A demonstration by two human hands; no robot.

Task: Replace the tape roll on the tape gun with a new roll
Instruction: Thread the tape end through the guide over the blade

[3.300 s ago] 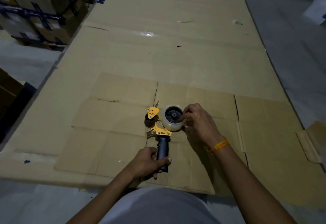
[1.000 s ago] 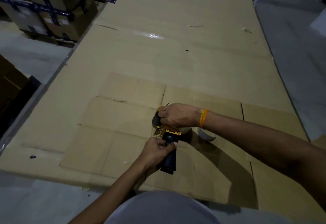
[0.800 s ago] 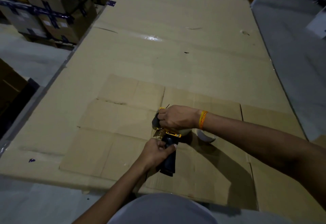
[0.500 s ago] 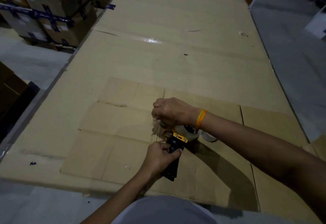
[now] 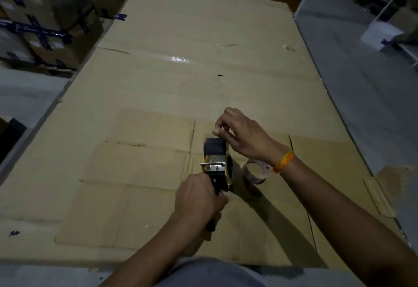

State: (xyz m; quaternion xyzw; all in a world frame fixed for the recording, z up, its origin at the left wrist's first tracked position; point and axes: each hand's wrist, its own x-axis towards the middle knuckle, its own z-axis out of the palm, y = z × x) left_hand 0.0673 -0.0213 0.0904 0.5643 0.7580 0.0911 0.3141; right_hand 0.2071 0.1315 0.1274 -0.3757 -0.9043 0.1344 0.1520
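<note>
1 tape gun (image 5: 217,169), 1 tape roll (image 5: 255,172), 2 hands, approx. 4 boxes (image 5: 45,26)

Flattened brown cardboard sheets (image 5: 158,78) covered table. Taped brown cardboard boxes (image 5: 45,22) stood stacked far left. White shelving (image 5: 400,15) stood far right.

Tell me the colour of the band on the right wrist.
Orange and yellow; the wristband shows in the head view.
</note>
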